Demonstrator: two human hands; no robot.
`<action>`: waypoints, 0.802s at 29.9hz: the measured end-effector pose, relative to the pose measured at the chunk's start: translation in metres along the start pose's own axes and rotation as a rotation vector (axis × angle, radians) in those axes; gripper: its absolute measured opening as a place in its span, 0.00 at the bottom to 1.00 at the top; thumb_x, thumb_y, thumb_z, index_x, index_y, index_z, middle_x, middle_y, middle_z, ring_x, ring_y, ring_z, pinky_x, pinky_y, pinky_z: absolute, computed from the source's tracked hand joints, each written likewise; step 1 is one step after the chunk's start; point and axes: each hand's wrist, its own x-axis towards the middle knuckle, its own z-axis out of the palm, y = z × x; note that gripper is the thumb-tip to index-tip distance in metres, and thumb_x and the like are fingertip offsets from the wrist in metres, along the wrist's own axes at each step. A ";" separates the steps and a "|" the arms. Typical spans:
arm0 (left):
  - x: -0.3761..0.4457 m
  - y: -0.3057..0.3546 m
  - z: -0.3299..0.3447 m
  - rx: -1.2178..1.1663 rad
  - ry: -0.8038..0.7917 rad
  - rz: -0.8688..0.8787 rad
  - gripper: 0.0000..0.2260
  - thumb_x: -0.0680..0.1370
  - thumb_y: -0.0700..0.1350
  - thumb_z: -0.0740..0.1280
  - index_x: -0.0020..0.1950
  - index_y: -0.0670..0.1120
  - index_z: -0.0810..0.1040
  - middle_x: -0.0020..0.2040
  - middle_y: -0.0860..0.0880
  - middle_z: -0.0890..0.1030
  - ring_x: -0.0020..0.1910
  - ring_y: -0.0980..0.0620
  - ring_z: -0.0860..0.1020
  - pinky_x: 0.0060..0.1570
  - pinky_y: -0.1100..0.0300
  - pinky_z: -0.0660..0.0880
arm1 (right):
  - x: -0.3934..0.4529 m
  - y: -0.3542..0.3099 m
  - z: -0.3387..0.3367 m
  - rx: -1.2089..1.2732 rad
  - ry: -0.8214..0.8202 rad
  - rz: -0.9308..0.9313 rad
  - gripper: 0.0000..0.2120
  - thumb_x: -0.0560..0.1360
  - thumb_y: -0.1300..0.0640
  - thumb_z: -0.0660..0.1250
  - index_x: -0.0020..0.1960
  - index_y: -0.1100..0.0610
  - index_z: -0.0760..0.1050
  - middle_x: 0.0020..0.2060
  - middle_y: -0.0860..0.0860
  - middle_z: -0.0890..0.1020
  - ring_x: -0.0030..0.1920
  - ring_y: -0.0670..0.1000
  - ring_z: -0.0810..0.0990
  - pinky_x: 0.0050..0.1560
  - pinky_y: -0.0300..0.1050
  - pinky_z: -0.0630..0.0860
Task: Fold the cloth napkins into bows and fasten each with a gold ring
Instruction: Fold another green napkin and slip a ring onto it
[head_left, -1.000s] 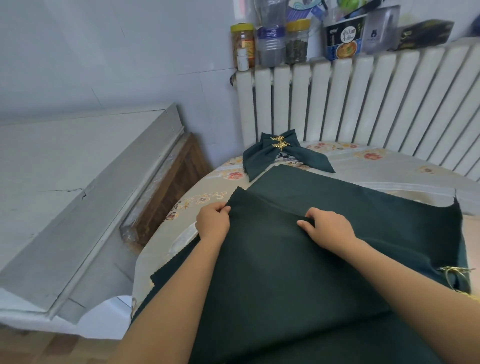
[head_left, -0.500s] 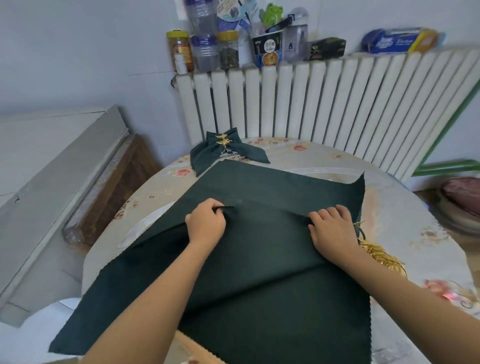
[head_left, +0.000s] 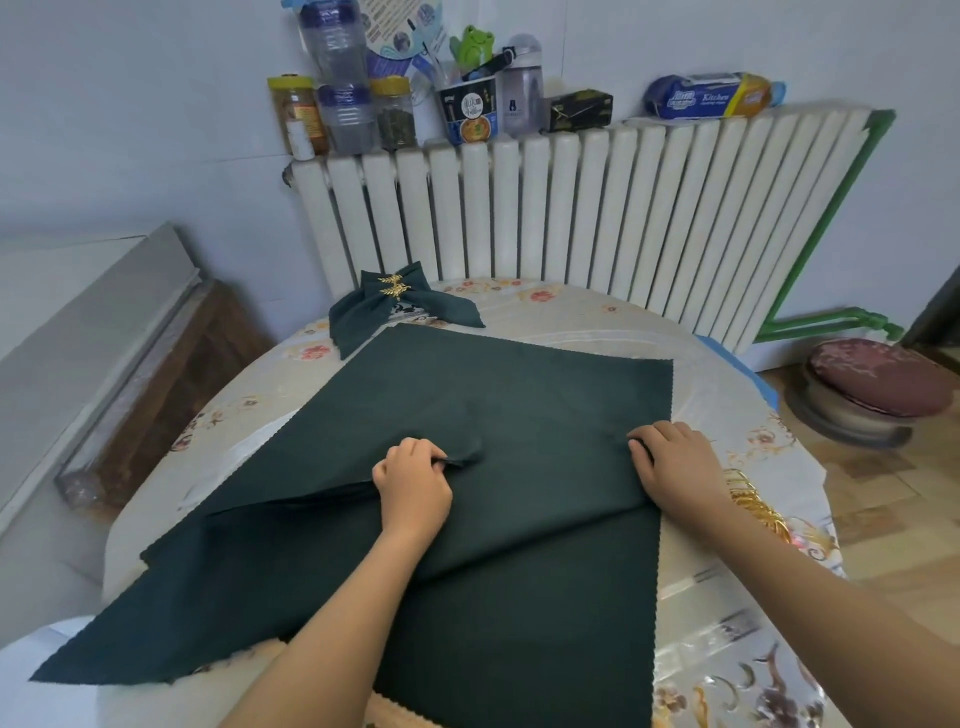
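napkin in work: dark green napkin (head_left: 519, 405) is spread over the centre of the frame on the round table (head_left: 597, 317); far part lies flat, near part is doubled over and hangs off the near edge at lower left.
left hand: left hand (head_left: 413, 480) is clenched at frame centre, a small ridge of napkin pinched between thumb and fingers. Judged to be the start of a pleat at mid-width.
right hand: right hand (head_left: 675, 465) is laid on the napkin's right edge, centre right, fingers curled onto the cloth. Whether the edge is pinched or only pressed cannot be told. Likely placed there to hold the fold line level with the left pinch.
fold state: one raised crease is seen running left from the left hand; no bow shape yet. Judged early in this napkin.
finished bow: finished bow (head_left: 400, 306) is parked at upper centre, just beyond the flat napkin's far corner, cinched with a gold ring (head_left: 393, 287). Kept clear of the working area, by the look of it.
spare rings: gold rings (head_left: 753, 506) are lying at centre right, just beside the right wrist, partly hidden by the forearm. Probably staged within reach for fastening.
risk: overhanging near part may drag the pleats out of line.
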 end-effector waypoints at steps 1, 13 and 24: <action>0.000 0.000 0.000 0.007 0.001 0.003 0.06 0.78 0.39 0.61 0.49 0.47 0.77 0.50 0.51 0.75 0.54 0.49 0.72 0.58 0.57 0.58 | 0.000 0.002 0.000 0.010 0.002 0.004 0.13 0.80 0.53 0.57 0.56 0.55 0.78 0.51 0.52 0.80 0.52 0.55 0.75 0.55 0.48 0.68; -0.001 -0.002 0.003 0.035 0.021 0.030 0.06 0.77 0.38 0.62 0.49 0.45 0.77 0.50 0.49 0.75 0.54 0.48 0.71 0.59 0.56 0.58 | 0.031 0.007 -0.001 0.038 -0.102 0.116 0.19 0.82 0.48 0.48 0.60 0.55 0.74 0.57 0.52 0.76 0.60 0.55 0.69 0.64 0.49 0.59; 0.006 -0.003 -0.012 -0.219 -0.031 -0.103 0.05 0.78 0.39 0.62 0.46 0.48 0.75 0.46 0.54 0.75 0.53 0.51 0.74 0.56 0.57 0.59 | 0.028 -0.053 0.007 0.026 -0.203 -0.111 0.19 0.79 0.48 0.57 0.68 0.51 0.68 0.65 0.50 0.72 0.66 0.53 0.66 0.65 0.47 0.59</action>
